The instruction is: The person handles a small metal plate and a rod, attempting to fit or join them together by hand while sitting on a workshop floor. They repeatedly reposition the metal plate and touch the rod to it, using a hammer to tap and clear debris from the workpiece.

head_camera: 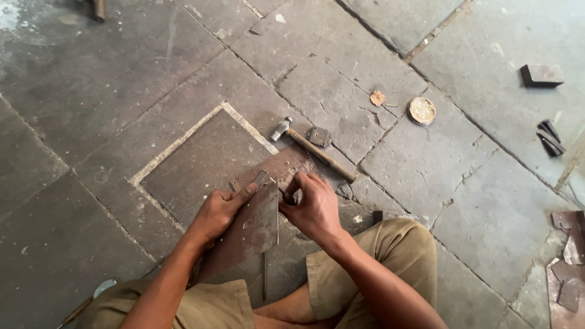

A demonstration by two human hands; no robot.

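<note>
The person sits on a stone-slab floor (109, 91) with knees apart, both forearms reaching forward to a rusty sheet-metal plate (259, 222) that lies flat on the floor between the legs. The left hand (219, 210) rests on the plate's left edge, fingers curled down over it and thumb stretched along the top toward a small grey metal strip (261, 178) lying at the plate's far corner, just beyond the thumb tip. The right hand (314, 207) is closed in a fist at the plate's right edge, gripping a small dark tool (290, 196) whose end shows below the curled fingers; what kind of tool it is cannot be told. The two hands sit close together, the plate's upper right edge between them. Just beyond the right hand lies a hammer (314, 149) with a wooden handle, its steel head pointing away to the left, untouched by either hand. A small grey metal bracket (319, 136) lies just beside the hammer handle on its far side. Farther out, beyond and right of the right hand, sits a round tin lid (421, 110). Well to the right lie a dark rectangular block (541, 74) and rusty metal offcuts (568, 256).
</note>
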